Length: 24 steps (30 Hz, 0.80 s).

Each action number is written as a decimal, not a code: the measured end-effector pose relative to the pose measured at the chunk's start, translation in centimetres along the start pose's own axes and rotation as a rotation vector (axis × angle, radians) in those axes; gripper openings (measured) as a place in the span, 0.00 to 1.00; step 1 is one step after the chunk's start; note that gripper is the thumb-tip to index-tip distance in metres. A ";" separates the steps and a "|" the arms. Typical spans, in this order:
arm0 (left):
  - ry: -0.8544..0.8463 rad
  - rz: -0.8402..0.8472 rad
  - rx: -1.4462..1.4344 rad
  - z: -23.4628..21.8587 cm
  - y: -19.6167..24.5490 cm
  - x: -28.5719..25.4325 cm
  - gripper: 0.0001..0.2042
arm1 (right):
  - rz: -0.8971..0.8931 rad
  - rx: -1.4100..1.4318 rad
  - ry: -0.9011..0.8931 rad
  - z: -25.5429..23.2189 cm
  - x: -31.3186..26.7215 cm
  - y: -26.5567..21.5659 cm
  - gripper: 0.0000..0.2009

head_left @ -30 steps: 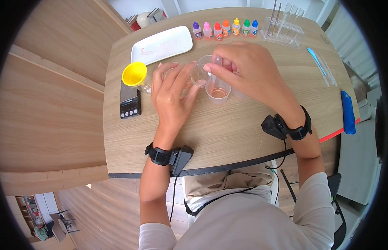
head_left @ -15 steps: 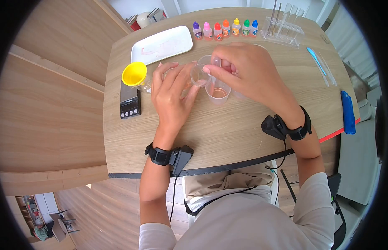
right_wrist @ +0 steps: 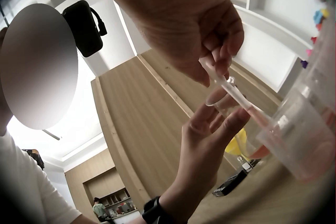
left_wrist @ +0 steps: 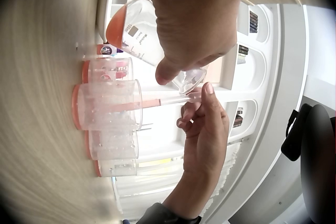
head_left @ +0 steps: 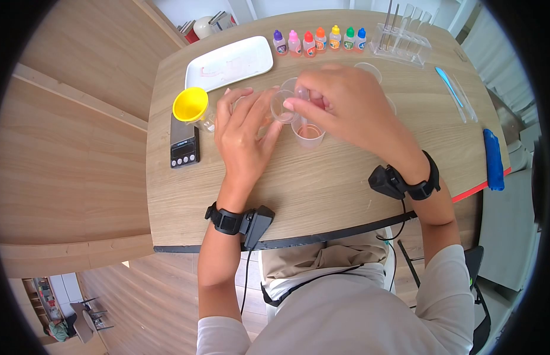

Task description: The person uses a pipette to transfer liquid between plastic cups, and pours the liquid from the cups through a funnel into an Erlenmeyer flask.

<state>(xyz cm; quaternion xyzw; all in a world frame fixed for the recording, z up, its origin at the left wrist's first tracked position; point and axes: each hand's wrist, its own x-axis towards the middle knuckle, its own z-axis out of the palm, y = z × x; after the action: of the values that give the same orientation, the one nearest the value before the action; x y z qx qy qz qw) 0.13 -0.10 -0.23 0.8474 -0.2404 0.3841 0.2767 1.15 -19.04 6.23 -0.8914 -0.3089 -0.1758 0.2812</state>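
Observation:
My left hand (head_left: 242, 133) grips a clear conical flask (left_wrist: 140, 30) by its upper part. The flask is tilted, with orange-red liquid at its base and its flared mouth towards the right hand. My right hand (head_left: 346, 97) pinches the top of a plastic dropper (left_wrist: 160, 102) between thumb and fingers. Pink-red liquid shows in the dropper's lower stem, which points down into a clear plastic cup (head_left: 309, 141). Reddish liquid lies in the bottom of that cup. Beside it, in the left wrist view, stand more such cups (left_wrist: 113, 146), also with reddish bottoms.
A yellow-topped clear vessel (head_left: 191, 105) stands by a digital scale (head_left: 183, 155) on the left. Behind are a white tray (head_left: 260, 56), several colour-capped dropper bottles (head_left: 320, 42) and a test-tube rack (head_left: 399, 53). A blue-ended tool (head_left: 448, 86) lies at the right.
My right hand and the dropper have shifted slightly left, uncovering cup rims on the right. The left hand and flask look the same.

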 end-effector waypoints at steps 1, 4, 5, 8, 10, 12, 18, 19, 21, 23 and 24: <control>0.000 0.000 0.000 0.0 0.0 0.0 0.25 | 0.000 0.000 0.000 0.1 0.0 0.0 0.15; -0.008 -0.003 -0.001 0.0 0.1 0.0 0.25 | -0.010 -0.011 0.002 0.3 -0.1 0.1 0.15; -0.006 0.002 0.000 0.0 0.1 0.1 0.25 | -0.024 -0.013 0.006 0.3 -0.1 0.1 0.15; -0.012 0.017 0.018 -0.1 0.1 0.1 0.24 | -0.031 -0.015 0.005 0.2 -0.1 0.0 0.15; -0.019 0.028 0.034 -0.1 0.1 0.1 0.24 | -0.024 -0.015 0.001 0.1 0.0 0.0 0.15; 0.005 0.010 0.010 0.0 0.1 0.1 0.25 | -0.023 -0.015 0.001 0.1 0.0 0.0 0.15; 0.009 0.010 0.009 0.0 0.0 0.0 0.25 | -0.002 0.013 0.010 -0.1 0.0 -0.1 0.15; 0.009 0.011 0.009 0.0 0.0 0.0 0.25 | -0.001 0.013 0.011 0.0 0.0 0.0 0.15; 0.000 -0.005 0.011 -0.1 0.1 0.0 0.25 | -0.002 0.036 0.033 0.1 0.0 0.2 0.14; 0.006 -0.006 0.010 -0.1 0.1 0.1 0.24 | 0.041 0.110 0.058 -0.3 0.1 0.2 0.14; 0.012 -0.008 0.008 -0.1 0.1 0.1 0.24 | 0.084 0.184 0.083 -0.5 0.2 0.2 0.14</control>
<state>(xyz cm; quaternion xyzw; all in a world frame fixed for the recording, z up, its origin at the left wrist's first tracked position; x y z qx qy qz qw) 0.04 -0.17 -0.11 0.8472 -0.2336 0.3891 0.2762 1.36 -19.45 6.64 -0.8660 -0.2740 -0.1714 0.3815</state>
